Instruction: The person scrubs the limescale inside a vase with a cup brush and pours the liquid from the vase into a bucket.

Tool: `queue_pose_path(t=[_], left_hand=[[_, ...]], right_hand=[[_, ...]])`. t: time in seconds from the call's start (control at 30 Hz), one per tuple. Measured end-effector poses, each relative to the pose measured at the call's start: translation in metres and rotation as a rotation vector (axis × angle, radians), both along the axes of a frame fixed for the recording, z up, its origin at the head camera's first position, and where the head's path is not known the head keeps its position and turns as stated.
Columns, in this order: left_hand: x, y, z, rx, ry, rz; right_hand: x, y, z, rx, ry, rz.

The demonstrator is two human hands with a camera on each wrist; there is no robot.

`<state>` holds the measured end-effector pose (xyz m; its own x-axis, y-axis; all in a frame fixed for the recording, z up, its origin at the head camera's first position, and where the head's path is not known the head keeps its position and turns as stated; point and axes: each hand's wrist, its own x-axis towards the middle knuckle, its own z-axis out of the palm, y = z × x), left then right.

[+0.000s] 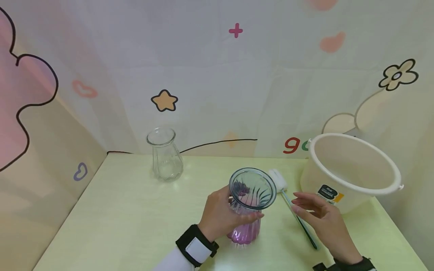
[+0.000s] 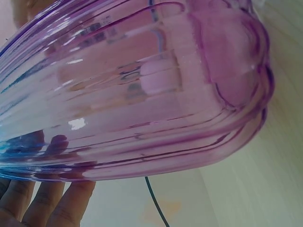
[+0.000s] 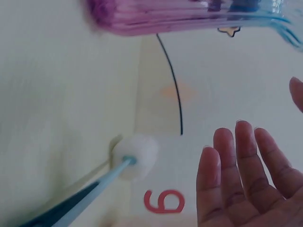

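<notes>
A ribbed glass vase [image 1: 245, 226], bluish at the rim and purple toward the base, is gripped by my left hand [image 1: 223, 212]. The thumb and fingers wrap around opposite sides below its rim; in the left wrist view the fingertips show along the side of the vase [image 2: 156, 118]. I cannot tell whether its base touches the table. To its right, my right hand [image 1: 322, 218] holds nothing, with its fingers loosely extended. Beside that hand lies a sponge brush [image 1: 298, 218] with a white head and a teal handle; the right wrist view shows the sponge head [image 3: 137, 156] closely.
A clear glass vase [image 1: 166, 160] stands at the back left of the pale table [image 1: 118, 210]. On the right is a white bucket [image 1: 312, 180] with a dark label. A printed cloth [image 1: 203, 75] hangs behind the table.
</notes>
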<state>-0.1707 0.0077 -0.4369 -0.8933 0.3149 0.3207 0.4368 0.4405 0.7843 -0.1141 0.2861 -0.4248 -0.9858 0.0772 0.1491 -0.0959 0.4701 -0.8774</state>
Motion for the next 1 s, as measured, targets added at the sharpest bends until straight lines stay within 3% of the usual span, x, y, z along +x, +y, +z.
queue_pose_path(t=[0.33,0.73,1.0], left_hand=[[-0.001,0.0,0.0,-0.008,-0.022,-0.008],[-0.002,0.0,0.0,-0.009,-0.018,-0.018],[-0.003,0.0,-0.002,-0.013,-0.004,-0.019]], right_hand=[[0.002,0.026,-0.024,0.171,-0.136,-0.113],[0.0,0.039,-0.039,0.289,-0.274,-0.131],[-0.003,0.04,-0.048,0.398,-0.298,-0.103]])
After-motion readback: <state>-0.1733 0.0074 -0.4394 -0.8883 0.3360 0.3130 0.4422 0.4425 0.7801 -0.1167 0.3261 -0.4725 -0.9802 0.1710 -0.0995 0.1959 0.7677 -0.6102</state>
